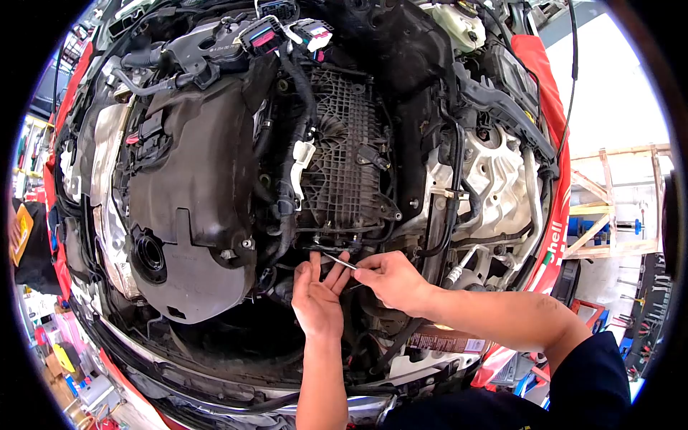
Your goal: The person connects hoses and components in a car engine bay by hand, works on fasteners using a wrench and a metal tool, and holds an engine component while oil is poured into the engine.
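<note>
Black plastic and bare metal fill the view as a wide-open engine bay (208, 331) is shown! At nine o'clock from the middle, it's dominated by a big, smooth engine cover (208, 168), with a round opening set near its lower end. A red sheet (553, 251), marked with "Shell" lettering, is draped down the side at three o'clock. Up at twelve, a ribbed black housing (347, 143) is flanked by dark hoses, and between two and three, a silvery metal casting (494, 175) is caught in the light.

Now to the hands, down below the ribbed housing! At five o'clock, the right hand (393, 283) is closed, and a slim metal tool (340, 261) is pinched between its thumb and fingers. At six, the left hand (319, 301) is held open, palm showing, fingers spread and pointed up to twelve. The tool is angled toward ten o'clock, its tip by the housing's lower edge, its shaft close to the left fingertips; whether they are touched by it can't be told. Up at eleven, pink is shown inside two small connectors (262, 37).
</note>
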{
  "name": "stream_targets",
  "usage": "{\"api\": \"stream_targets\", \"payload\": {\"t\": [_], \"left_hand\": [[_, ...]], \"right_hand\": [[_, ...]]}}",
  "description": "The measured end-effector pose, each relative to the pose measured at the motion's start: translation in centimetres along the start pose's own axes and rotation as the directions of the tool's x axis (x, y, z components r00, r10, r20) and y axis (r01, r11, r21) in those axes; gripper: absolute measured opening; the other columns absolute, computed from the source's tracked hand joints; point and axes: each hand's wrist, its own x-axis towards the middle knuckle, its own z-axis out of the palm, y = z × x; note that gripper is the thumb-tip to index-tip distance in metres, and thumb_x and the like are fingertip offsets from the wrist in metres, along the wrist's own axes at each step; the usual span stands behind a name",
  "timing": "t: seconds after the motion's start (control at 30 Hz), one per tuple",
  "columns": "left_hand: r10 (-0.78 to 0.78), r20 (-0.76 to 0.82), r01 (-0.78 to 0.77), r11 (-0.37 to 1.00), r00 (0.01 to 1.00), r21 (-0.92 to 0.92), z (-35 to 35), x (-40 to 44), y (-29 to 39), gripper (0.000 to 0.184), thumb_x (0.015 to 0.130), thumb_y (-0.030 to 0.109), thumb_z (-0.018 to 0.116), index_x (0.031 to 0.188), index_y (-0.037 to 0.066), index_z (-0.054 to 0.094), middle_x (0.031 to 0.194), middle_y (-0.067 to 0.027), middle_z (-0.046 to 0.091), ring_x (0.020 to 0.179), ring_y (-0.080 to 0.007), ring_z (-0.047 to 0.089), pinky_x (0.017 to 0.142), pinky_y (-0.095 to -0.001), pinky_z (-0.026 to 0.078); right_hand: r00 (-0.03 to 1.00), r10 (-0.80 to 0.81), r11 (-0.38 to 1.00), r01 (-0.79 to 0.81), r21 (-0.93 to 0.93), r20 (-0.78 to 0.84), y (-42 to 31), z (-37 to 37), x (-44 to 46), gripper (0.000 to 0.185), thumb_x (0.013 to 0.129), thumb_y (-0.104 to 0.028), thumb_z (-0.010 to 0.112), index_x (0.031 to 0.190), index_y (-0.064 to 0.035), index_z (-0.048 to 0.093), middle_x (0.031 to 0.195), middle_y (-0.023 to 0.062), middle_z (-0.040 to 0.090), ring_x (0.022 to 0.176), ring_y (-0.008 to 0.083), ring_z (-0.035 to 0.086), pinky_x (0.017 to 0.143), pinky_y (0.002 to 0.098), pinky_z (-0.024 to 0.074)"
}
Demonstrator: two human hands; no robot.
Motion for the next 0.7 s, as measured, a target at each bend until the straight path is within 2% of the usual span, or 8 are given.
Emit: {"api": "stream_targets", "payload": {"t": [0.1, 0.17, 0.2, 0.27, 0.37, 0.6, 0.67, 0.7], "left_hand": [[-0.007, 0.0, 0.007, 0.998, 1.0, 0.056, -0.1, 0.0, 0.1, 0.022, 0.095, 0.027, 0.046, 0.103, 0.006, 0.047, 0.144, -0.018, 0.036, 0.118, -0.0452, 0.05, 0.096, -0.0515, 0.044], [-0.001, -0.055, 0.009, 0.989, 0.998, 0.146, 0.3, -0.2, 0.5, 0.024, 0.095, 0.028, 0.046, 0.106, 0.006, 0.047, 0.142, -0.0168, 0.039, 0.117, -0.0444, 0.051, 0.095, -0.0511, 0.045], [0.012, -0.107, 0.014, 0.972, 0.994, 0.233, 0.5, -0.2, 0.7, 0.027, 0.095, 0.029, 0.047, 0.109, 0.006, 0.046, 0.14, -0.0157, 0.042, 0.116, -0.0436, 0.053, 0.093, -0.0507, 0.046], [0.012, -0.078, 0.009, 0.965, 0.997, 0.262, 0.1, 0.0, 0.7, 0.029, 0.095, 0.03, 0.047, 0.112, 0.006, 0.045, 0.14, -0.0156, 0.042, 0.116, -0.0427, 0.053, 0.093, -0.0501, 0.046], [0.012, -0.04, 0.001, 0.947, 0.999, 0.322, -0.1, 0.1, 0.9, 0.032, 0.095, 0.031, 0.047, 0.115, 0.006, 0.045, 0.139, -0.0164, 0.042, 0.115, -0.0413, 0.054, 0.092, -0.0494, 0.047], [0.031, -0.029, -0.022, 0.965, 0.999, 0.26, -0.4, 0.2, 0.5, 0.028, 0.094, 0.03, 0.049, 0.108, 0.006, 0.046, 0.141, -0.0206, 0.039, 0.113, -0.0416, 0.056, 0.094, -0.0488, 0.046], [0.032, -0.03, -0.023, 0.964, 0.999, 0.264, -0.5, 0.3, 0.5, 0.027, 0.094, 0.029, 0.05, 0.107, 0.006, 0.046, 0.141, -0.0211, 0.039, 0.112, -0.042, 0.056, 0.094, -0.0488, 0.046], [0.033, -0.026, -0.025, 0.964, 0.999, 0.266, -0.5, 0.2, 0.5, 0.027, 0.093, 0.029, 0.051, 0.106, 0.006, 0.046, 0.142, -0.0216, 0.038, 0.112, -0.0424, 0.056, 0.095, -0.0488, 0.046]], "right_hand": [[0.993, 0.066, 0.992, -0.076, 0.099, 0.097, 0.9, -0.4, 0.6, 0.03, 0.09, -0.021, 0.057, 0.101, 0.0057, 0.065, 0.069, 0.0128, 0.062, 0.064, 0.0156, 0.055, 0.062, 0.0325, 0.0458], [0.983, -0.176, 0.956, 0.185, -0.227, 0.056, 0.7, -0.7, 0.5, 0.028, 0.091, -0.021, 0.055, 0.096, 0.0036, 0.066, 0.067, 0.0164, 0.063, 0.062, 0.0244, 0.061, 0.063, 0.0373, 0.0478], [0.982, -0.179, 0.955, 0.187, -0.229, 0.054, 0.7, -0.8, 0.6, 0.028, 0.091, -0.021, 0.055, 0.096, 0.0036, 0.066, 0.067, 0.0164, 0.063, 0.062, 0.0244, 0.061, 0.063, 0.0373, 0.0478], [0.939, -0.341, 0.779, 0.31, -0.545, 0.047, 1.0, -0.9, 0.8, 0.027, 0.092, -0.021, 0.052, 0.086, 0.0022, 0.064, 0.071, 0.0221, 0.063, 0.068, 0.0386, 0.063, 0.066, 0.0448, 0.0493], [0.95, -0.313, 0.748, 0.246, -0.616, -0.002, 1.3, -0.1, 0.7, 0.027, 0.092, -0.021, 0.049, 0.081, 0.0012, 0.06, 0.074, 0.0259, 0.062, 0.074, 0.0454, 0.06, 0.069, 0.0503, 0.0492], [0.949, -0.316, 0.726, 0.242, -0.643, -0.001, 0.9, 0.1, 0.5, 0.024, 0.091, -0.02, 0.049, 0.084, 0.0, 0.059, 0.073, 0.0256, 0.062, 0.073, 0.0443, 0.061, 0.069, 0.0517, 0.0495], [0.94, -0.342, 0.611, 0.232, -0.757, 0.012, 0.8, 0.2, 0.4, 0.021, 0.09, -0.018, 0.051, 0.082, -0.0005, 0.06, 0.076, 0.025, 0.063, 0.076, 0.0433, 0.062, 0.07, 0.0511, 0.0498], [0.94, -0.34, 0.611, 0.231, -0.757, 0.013, 0.9, 0.2, 0.5, 0.021, 0.09, -0.018, 0.051, 0.082, -0.0005, 0.06, 0.076, 0.025, 0.063, 0.076, 0.0433, 0.062, 0.07, 0.0511, 0.0498]]}}
